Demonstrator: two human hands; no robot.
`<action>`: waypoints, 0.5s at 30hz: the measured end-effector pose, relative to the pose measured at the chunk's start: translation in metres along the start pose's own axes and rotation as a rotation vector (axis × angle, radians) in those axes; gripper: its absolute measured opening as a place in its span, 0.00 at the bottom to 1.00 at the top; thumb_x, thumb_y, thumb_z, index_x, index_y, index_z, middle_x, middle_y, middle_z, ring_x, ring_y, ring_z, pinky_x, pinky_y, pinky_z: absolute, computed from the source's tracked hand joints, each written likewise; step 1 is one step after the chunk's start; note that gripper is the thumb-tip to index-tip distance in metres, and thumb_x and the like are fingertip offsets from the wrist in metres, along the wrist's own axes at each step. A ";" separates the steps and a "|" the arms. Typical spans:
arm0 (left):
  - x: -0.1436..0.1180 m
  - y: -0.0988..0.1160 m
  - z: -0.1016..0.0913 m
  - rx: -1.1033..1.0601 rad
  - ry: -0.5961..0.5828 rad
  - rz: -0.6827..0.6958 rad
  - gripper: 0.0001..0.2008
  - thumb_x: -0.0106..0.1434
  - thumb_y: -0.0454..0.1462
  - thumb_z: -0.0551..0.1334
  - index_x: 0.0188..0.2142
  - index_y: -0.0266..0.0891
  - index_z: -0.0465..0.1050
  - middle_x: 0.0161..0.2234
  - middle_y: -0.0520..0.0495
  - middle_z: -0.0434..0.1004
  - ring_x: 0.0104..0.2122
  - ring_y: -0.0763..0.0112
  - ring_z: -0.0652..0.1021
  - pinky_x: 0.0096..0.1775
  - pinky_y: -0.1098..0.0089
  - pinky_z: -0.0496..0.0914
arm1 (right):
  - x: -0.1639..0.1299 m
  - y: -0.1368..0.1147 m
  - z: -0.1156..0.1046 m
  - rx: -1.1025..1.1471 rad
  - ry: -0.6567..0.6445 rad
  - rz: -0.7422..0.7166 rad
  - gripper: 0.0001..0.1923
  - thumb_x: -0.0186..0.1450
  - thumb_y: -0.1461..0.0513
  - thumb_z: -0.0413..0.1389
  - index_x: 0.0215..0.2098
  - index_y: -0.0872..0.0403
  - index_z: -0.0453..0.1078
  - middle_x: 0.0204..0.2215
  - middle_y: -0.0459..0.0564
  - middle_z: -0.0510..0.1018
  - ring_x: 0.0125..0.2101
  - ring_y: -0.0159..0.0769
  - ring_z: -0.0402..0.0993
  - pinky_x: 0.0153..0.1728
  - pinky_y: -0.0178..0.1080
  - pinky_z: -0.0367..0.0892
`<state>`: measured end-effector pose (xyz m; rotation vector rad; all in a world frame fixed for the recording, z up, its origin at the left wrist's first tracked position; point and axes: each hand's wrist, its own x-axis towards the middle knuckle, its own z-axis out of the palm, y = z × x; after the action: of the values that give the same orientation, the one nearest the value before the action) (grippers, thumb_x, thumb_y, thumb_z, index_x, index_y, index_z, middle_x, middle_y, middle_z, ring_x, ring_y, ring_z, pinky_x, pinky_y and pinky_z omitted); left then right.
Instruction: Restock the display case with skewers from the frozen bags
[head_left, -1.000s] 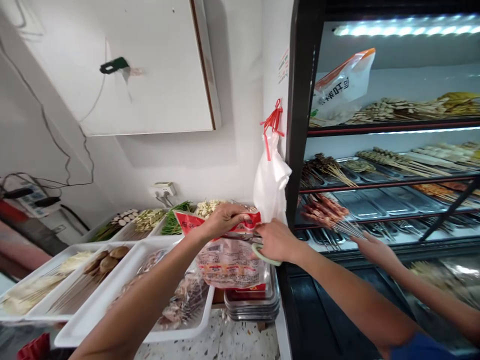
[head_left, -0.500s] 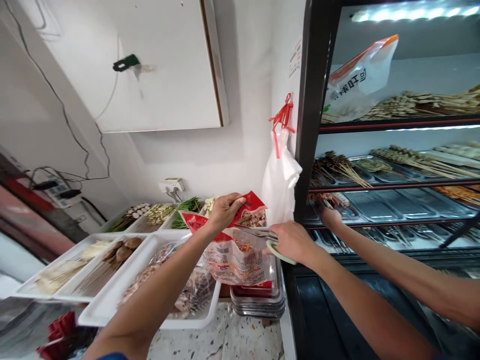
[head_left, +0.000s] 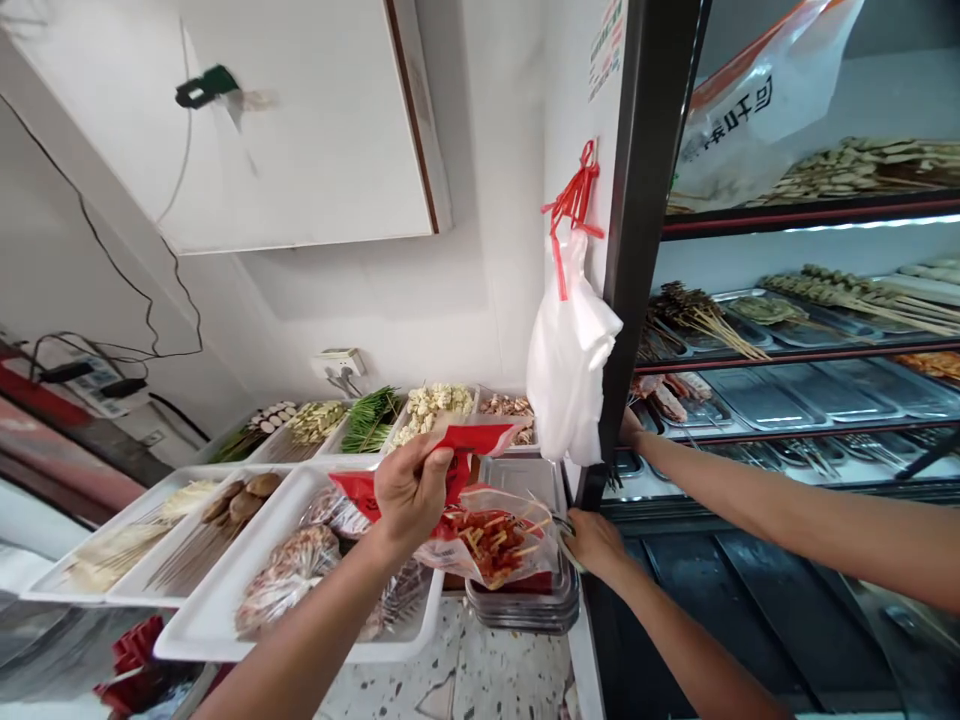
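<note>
Just below the centre of the frame, an opened plastic packet [head_left: 444,556] is held above stacked trays [head_left: 525,617], with reddish food on sticks [head_left: 491,548] exposed inside. A red strip [head_left: 480,438] is pinched tightly by the fingers of the left hand [head_left: 411,490]. Scissors [head_left: 562,522] are gripped in the curled fingers of the right hand [head_left: 594,542], beside the packet's right edge. At lower left, wrapped food [head_left: 289,580] is contained in a white tray [head_left: 176,635].
</note>
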<state>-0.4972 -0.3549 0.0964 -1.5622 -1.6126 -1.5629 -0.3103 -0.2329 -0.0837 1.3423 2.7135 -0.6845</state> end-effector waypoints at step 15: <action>-0.026 -0.004 -0.018 0.187 0.052 0.025 0.14 0.59 0.36 0.58 0.18 0.38 0.64 0.14 0.57 0.62 0.13 0.79 0.63 0.17 0.77 0.59 | 0.079 -0.025 0.056 -0.090 0.090 -0.187 0.17 0.64 0.67 0.41 0.45 0.62 0.67 0.42 0.60 0.74 0.44 0.39 0.70 0.43 0.35 0.62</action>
<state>-0.4997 -0.3804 0.0773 -1.4257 -1.6521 -1.3845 -0.3873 -0.2099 -0.1431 1.1377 2.9299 -0.5166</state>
